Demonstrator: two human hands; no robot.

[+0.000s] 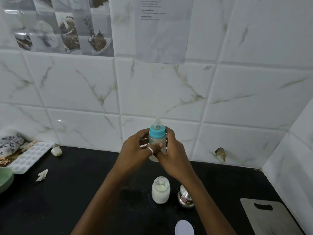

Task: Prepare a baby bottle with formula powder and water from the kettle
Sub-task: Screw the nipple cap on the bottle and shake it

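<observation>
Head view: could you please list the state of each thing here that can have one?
baby bottle: held off the counter, upright, blue teat cap on, milky liquid inside.
left hand: closed on the bottle.
right hand: closed on the bottle.
powder jar: standing, open, white powder inside.
white lid: off, lying on the counter.
steel vessel: upright, contents hidden.
</observation>
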